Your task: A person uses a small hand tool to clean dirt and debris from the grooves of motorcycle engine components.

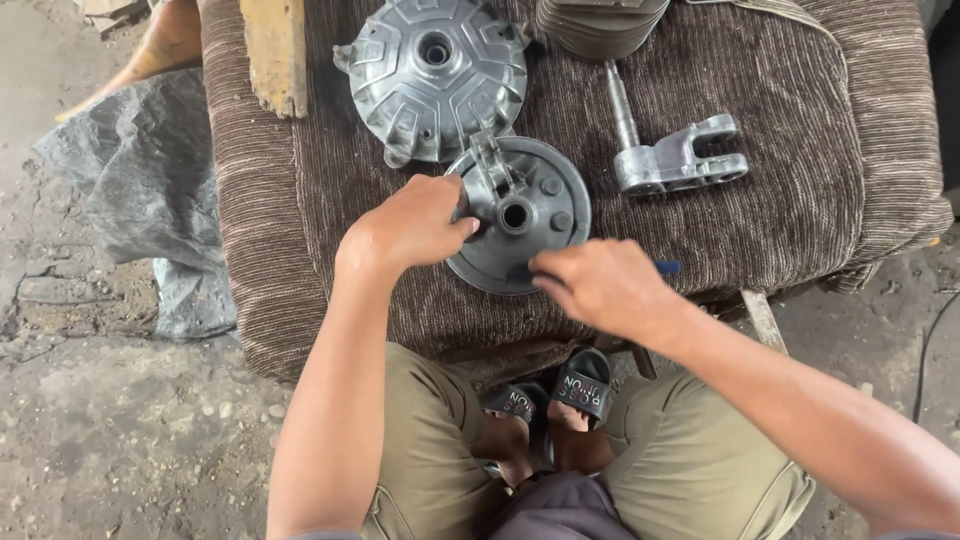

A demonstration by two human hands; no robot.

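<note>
Starting at far left: grey plastic sheet (pixel 140 190) lay crumpled on cracked concrete floor (pixel 110 440), just beside brown ribbed cushion (pixel 280 250) serving as work surface. Near cushion's upper left edge, yellowed wooden block (pixel 275 50) rested flat. Further right sat large silver hub casting (pixel 432 75) with moulded ribs and central bore; its lower rim touched or overlapped round grey brake plate (pixel 520 215).

Left hand (pixel 410 225) was closed on brake plate's left rim — fingers curled over the edge near the raised lever fitting, gripping it. Brake plate lay flat at cushion's centre front, between both hands. Right hand (pixel 600 285) rested over plate's lower right rim, fingers bent narrow around a small dark-and-blue object (pixel 668 267), only its blue tip showing; kind of object could not be told.

Right of plate, well apart, lay silver forked bracket with shaft (pixel 675 160). Above it, at top edge, finned cylinder (pixel 600 25) showed partly. Below cushion, black sandals (pixel 560 390) appeared between olive-trousered knees.
</note>
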